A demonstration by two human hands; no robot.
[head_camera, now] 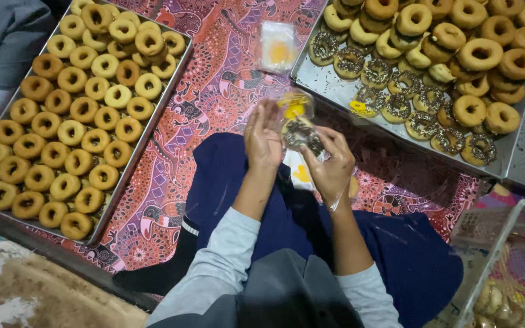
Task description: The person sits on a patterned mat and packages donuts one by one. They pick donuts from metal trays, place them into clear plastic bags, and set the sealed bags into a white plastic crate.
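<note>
At the left of the frame you have a long metal tray [182, 65] packed with plain golden doughnuts [71, 130], running from the upper left down toward the lower left. It sits on a red patterned cloth [214, 91] that covers the floor through the middle of the frame. In the upper left corner, a grey sleeve [4, 42] of another person shows beside the tray.

Moving to the centre, your left hand [262, 136] is raised with the fingers fairly straight and close together, pressed against the side of a clear plastic bag [296, 112] with a yellow mark. Inside that bag sits a chocolate-sprinkled doughnut [302, 133], just above your lap in the middle of the frame. Your right hand [332, 167] is curled round the bag from the other side, gripping it with fingers and thumb, so both hands hold the bagged doughnut between them. Beneath them are your dark blue trousers [226, 176], and your grey sleeves reach in from the bottom edge.

Just above your hands, another small clear packet [277, 45] with a yellow centre lies on the cloth.

At the upper right, a second metal tray [335, 91] carries sprinkled doughnuts [396, 106] along its near edge and plain ones [481, 54] piled behind. In the lower right corner stands a wire basket [505, 243].
</note>
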